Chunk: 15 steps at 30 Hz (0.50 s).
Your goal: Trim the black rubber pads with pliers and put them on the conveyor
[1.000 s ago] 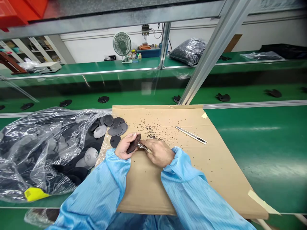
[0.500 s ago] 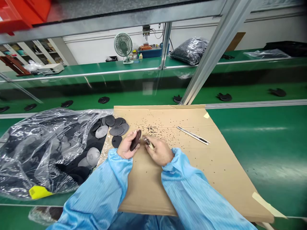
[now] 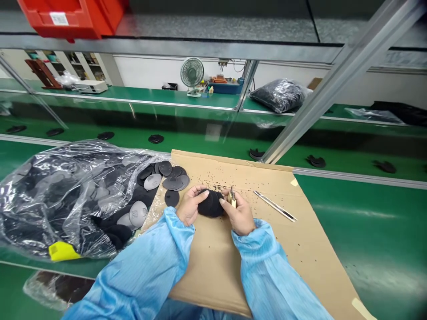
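My left hand [image 3: 191, 205] grips a round black rubbery disc [image 3: 210, 203] by its left side, the fingers lying over its face. My right hand [image 3: 239, 214] is shut on small gold-toned nippers [image 3: 231, 198], whose tips touch the disc's right edge. Both hands hover over a sheet of brown cardboard [image 3: 220, 266] scattered with black crumbs [image 3: 227, 180]. Near its left edge lies a loose pile of flat dark discs [image 3: 171, 182]. A slim metal tool [image 3: 275, 206] lies to the right of my right hand.
A clear plastic bag [image 3: 73, 195] of black and grey pieces lies left of the cardboard on a green workbench [image 3: 367, 222]. An aluminium post [image 3: 333, 93] rises beyond the cardboard, and a red bin [image 3: 70, 13] sits overhead. Black pieces lie on a green belt [image 3: 200, 142] behind.
My hands have come closer together. The disc has turned from edge-on to showing its round face, with the nippers at its right edge. The whole view has shifted as my head moved.
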### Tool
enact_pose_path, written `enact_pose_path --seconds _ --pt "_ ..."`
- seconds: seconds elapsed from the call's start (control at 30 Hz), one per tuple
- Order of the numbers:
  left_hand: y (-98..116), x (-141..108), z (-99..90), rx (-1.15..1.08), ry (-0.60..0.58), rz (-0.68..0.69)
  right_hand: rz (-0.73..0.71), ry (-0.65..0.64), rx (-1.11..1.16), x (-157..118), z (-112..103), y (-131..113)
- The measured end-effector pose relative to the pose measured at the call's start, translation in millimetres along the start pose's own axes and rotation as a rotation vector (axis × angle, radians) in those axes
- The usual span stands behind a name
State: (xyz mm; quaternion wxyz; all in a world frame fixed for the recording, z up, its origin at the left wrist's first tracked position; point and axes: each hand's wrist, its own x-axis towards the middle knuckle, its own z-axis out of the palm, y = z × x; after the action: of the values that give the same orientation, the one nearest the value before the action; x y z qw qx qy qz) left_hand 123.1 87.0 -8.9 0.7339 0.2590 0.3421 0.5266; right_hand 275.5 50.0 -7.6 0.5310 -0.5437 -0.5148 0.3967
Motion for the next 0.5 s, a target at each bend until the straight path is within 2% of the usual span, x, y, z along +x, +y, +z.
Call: enact_pose_path --seconds 0.13,0.23,0.4,0.5 --pt "-0.6 0.9 2.7 0.007 -0.004 0.000 0.027 0.164 -0.033 22.4 -2.9 -7.5" --pt "-2.3 2.9 2.6 0.058 0.040 0.000 -0.012 0.242 -0.198 60.7 -7.0 -20.9" --pt "-6.1 7.6 0.6 0.090 0.043 -0.027 -0.127 0.311 -0.686 146.5 -8.3 -51.3" --pt "-8.1 9.0 -0.1 0.121 0.021 -0.025 -0.260 0.294 -0.990 190.3 0.4 -69.4"
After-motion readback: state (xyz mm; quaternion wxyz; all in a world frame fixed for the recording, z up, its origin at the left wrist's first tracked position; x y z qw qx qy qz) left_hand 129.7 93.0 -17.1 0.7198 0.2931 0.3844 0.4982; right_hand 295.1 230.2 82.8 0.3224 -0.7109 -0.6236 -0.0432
